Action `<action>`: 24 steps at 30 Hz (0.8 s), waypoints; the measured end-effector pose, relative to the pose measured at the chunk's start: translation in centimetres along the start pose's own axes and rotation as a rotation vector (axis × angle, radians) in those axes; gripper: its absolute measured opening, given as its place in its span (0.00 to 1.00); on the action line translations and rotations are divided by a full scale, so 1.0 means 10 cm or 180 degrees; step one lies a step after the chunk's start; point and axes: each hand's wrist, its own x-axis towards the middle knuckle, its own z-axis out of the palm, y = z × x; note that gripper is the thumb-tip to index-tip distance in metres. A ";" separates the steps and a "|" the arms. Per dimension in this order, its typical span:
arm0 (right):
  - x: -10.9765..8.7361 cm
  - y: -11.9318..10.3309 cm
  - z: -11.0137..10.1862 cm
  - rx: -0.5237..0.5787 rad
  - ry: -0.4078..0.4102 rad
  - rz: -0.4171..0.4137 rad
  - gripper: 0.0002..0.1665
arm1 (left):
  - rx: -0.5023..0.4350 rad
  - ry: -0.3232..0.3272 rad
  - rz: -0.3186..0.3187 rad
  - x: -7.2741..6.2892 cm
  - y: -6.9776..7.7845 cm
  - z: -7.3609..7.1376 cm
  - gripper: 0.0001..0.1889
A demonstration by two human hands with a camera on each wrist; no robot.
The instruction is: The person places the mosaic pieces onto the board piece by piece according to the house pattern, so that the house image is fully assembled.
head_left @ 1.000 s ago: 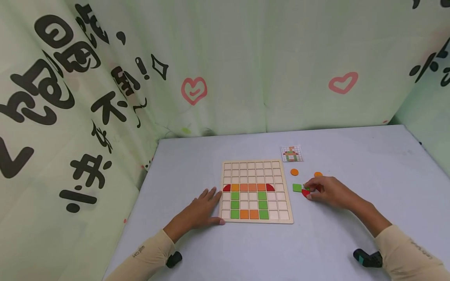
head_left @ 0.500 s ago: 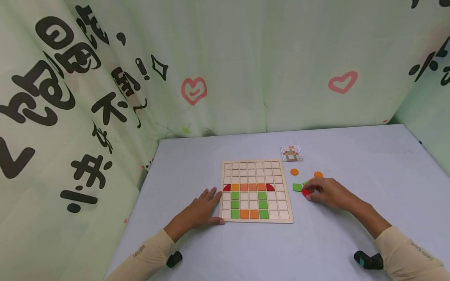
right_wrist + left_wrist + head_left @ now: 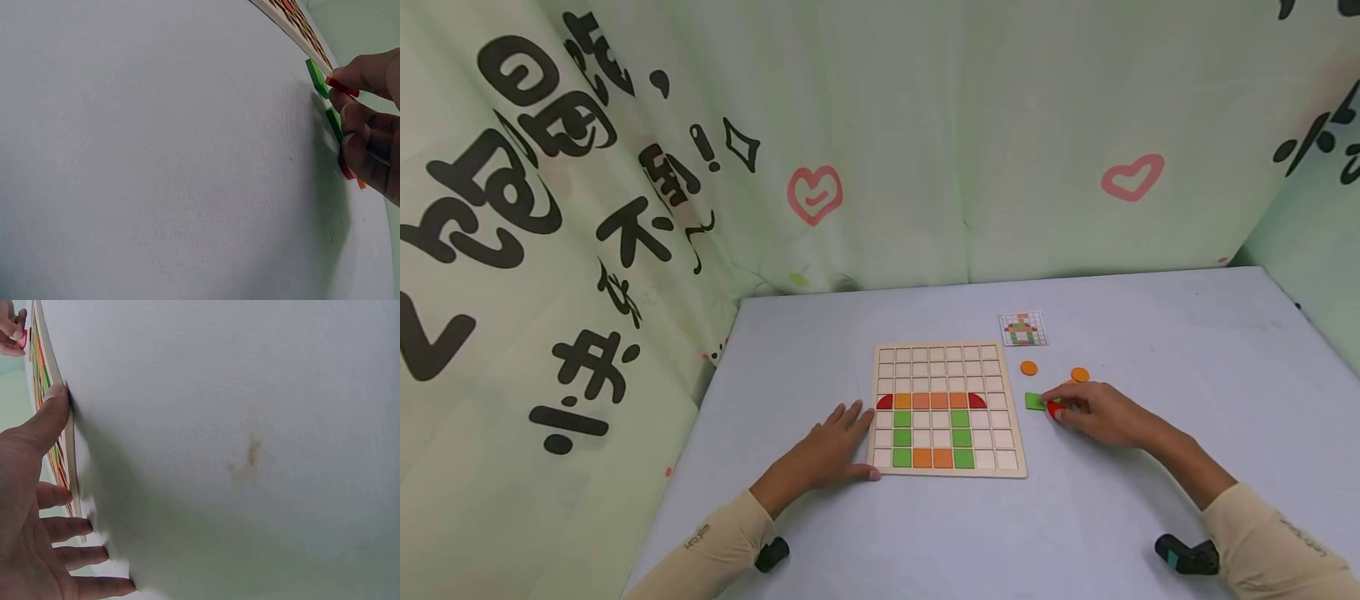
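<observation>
Pinching right hand point(image 3: 1097, 414): right of centre in the lower half of the head view; thumb and fingertips grasp a small red piece point(image 3: 342, 86) just above the table; the piece's full shape is hidden by the fingers.
Left hand point(image 3: 833, 450): below centre in the head view; fingers straight and spread, grasping nothing, with the thumb touching the board's left edge.
Wooden grid board point(image 3: 980, 437): flat on the table, lower centre of the head view, between the two hands.
Shapes on the board: a row across the middle, with a red rounded piece at each end and four orange or yellow-orange squares between; below it, two columns of three green squares, their feet joined by two orange squares.
Loose pieces: a green square point(image 3: 1033, 402) just left of the right fingertips; two orange discs farther up the frame, one point(image 3: 1029, 367) near the board, the other point(image 3: 1080, 375) just above the hand. The right wrist view also shows a second red piece point(image 3: 345, 167) beneath the fingers.
Pattern card point(image 3: 1022, 328): above the discs, printed with a coloured grid figure.
Backdrop: pale green curtain point(image 3: 895, 100) with black lettering at left and two pink hearts.
</observation>
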 end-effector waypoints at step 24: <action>0.32 -0.29 0.11 0.0527 -0.0108 -0.0118 0.19 | -0.0037 0.0026 -0.0016 -0.01 0.00 0.01 0.52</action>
